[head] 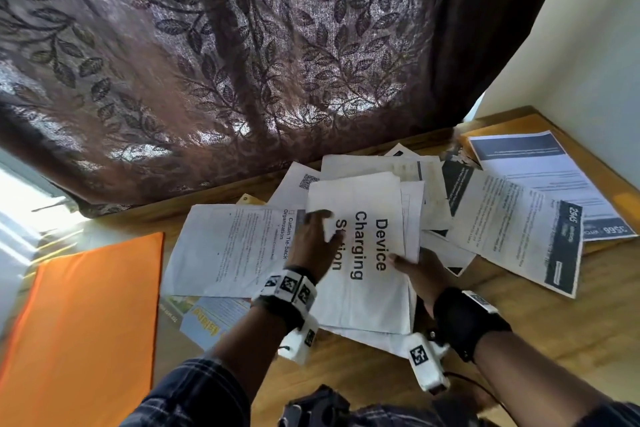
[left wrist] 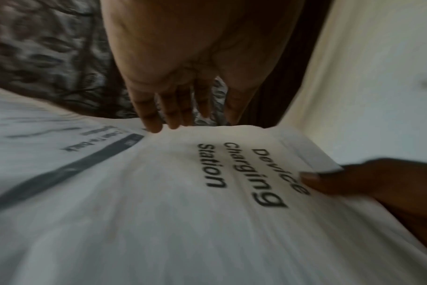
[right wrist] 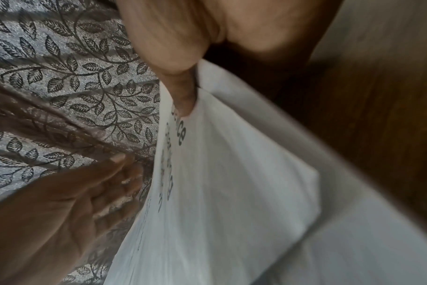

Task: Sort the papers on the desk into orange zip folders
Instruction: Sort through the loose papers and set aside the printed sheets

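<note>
A white sheet printed "Device Charging Station" [head: 367, 253] tops a small stack of papers in the middle of the desk. My right hand [head: 415, 270] pinches the stack's right edge, thumb [right wrist: 183, 96] on top and fingers underneath, tilting it up off the desk. My left hand [head: 315, 239] lies at the sheet's left edge with straight fingers [left wrist: 151, 119] touching the paper [left wrist: 207, 212]. One orange zip folder [head: 83, 322] lies flat at the left. A second orange folder [head: 502, 128] shows at the back right corner under printed sheets.
Loose printed papers [head: 512, 229] are scattered over the wooden desk [head: 536, 333], with a coloured brochure [head: 207, 319] near the front. A brown leaf-patterned curtain [head: 242, 62] hangs along the desk's back edge. A pale wall [head: 588, 62] borders the right.
</note>
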